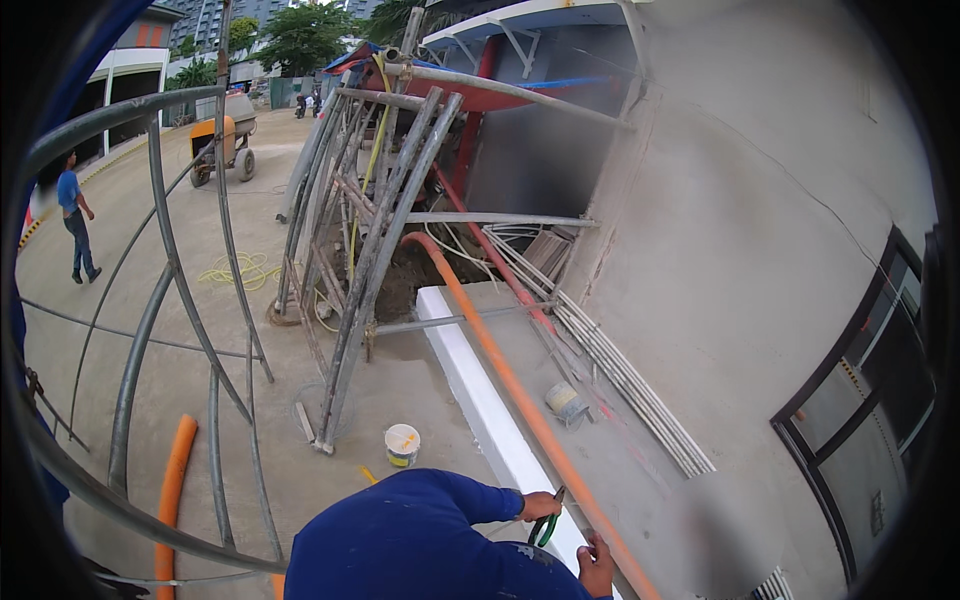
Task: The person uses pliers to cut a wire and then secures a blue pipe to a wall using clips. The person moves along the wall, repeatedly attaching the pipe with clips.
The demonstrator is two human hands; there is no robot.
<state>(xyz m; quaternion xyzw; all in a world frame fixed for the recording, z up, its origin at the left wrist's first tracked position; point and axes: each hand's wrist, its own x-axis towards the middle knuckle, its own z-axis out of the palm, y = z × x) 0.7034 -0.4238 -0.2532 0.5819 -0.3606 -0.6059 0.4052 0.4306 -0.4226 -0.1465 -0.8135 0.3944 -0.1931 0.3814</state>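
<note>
My left hand (540, 506) comes in on a blue sleeve and is closed around pliers (547, 529) with green handles and dark jaws, above a white-topped ledge (473, 395). Just to the right and nearer, my right hand (597, 567) has its fingers drawn together; what they hold, if anything, is too small to make out. A long orange pipe (511, 377) runs along the ledge, close by both hands. Below the left hand a dark, worn patch of cloth shows, partly covered by the sleeve.
Metal scaffold frames (390, 235) lean ahead; curved grey bars (165, 210) stand at left. A white bucket (403, 440) and a grey bucket (567, 402) sit nearby. White pipes (630, 385) lie by the wall. A person (74, 210) walks far left near an orange mixer (210, 143).
</note>
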